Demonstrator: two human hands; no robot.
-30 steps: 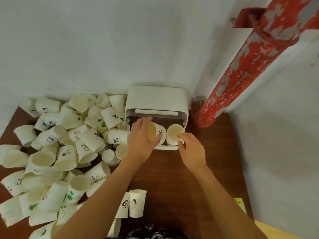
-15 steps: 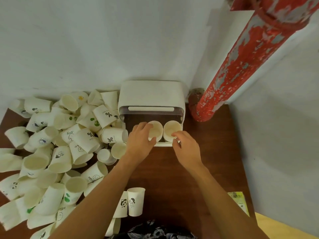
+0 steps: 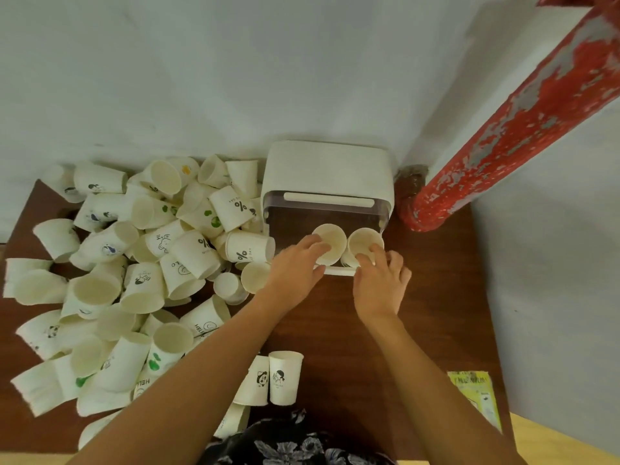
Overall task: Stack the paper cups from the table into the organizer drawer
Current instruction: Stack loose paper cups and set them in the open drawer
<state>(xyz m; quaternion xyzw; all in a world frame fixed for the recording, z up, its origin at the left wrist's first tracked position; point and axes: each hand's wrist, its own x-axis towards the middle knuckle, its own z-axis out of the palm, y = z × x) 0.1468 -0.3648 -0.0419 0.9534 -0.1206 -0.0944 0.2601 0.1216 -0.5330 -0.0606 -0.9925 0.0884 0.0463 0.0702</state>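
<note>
The white organizer (image 3: pixel 327 172) stands against the wall with its drawer (image 3: pixel 339 271) pulled out. Two paper cups sit side by side in the drawer, mouths toward me: a left cup (image 3: pixel 332 238) and a right cup (image 3: pixel 364 239). My left hand (image 3: pixel 295 263) lies beside the left cup, its fairly straight fingers touching the cup's left rim. My right hand (image 3: pixel 380 280) is at the drawer's front right, and its fingertips touch the near rim of the right cup. A big heap of loose paper cups (image 3: pixel 151 263) covers the left of the brown table (image 3: pixel 335 330).
Two upright printed cups (image 3: pixel 285 377) stand near the table's front edge between my forearms. A peeling red pillar (image 3: pixel 503 129) rises at the right, just past the organizer. A yellow-green packet (image 3: pixel 473 394) lies at the table's right front corner. The wall runs behind everything.
My left hand set the cup it carried into the drawer's left side and loosened to a touch. My right hand stayed at the drawer's front right. The camera tilted slightly.
</note>
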